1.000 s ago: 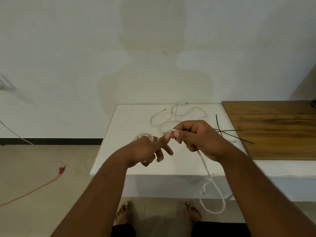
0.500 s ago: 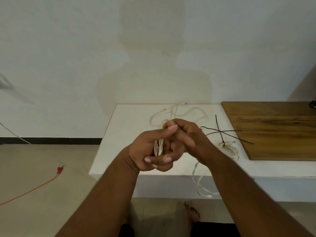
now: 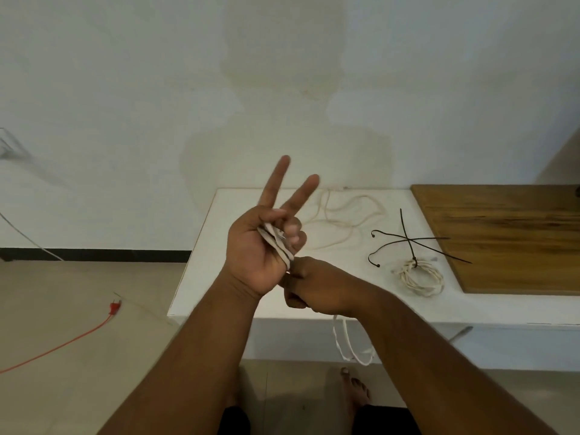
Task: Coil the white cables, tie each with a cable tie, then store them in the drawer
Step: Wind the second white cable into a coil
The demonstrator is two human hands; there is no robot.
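Fingers [image 3: 276, 183] of the left hand [image 3: 251, 262] are being spread, a cable [image 3: 277, 246] being gripped under its curled ones and pinched below by the right hand [image 3: 317, 287]; one tied coil [image 3: 420, 277] is lying rightward, a loose cable [image 3: 345, 218] beyond and all storing apparently being left undone.

A: Your white bench [image 3: 201, 277] carries a loose white cable [image 3: 345, 219] near its far edge.
B: Right of that you have black cable ties [image 3: 408, 240] lying crossed, and nearer you a coiled cable [image 3: 420, 279] bound with a tie.
A: A wooden board [image 3: 502, 240] covers your bench's right end.
B: On the floor [image 3: 62, 293] to your left lies a red cord [image 3: 114, 307].
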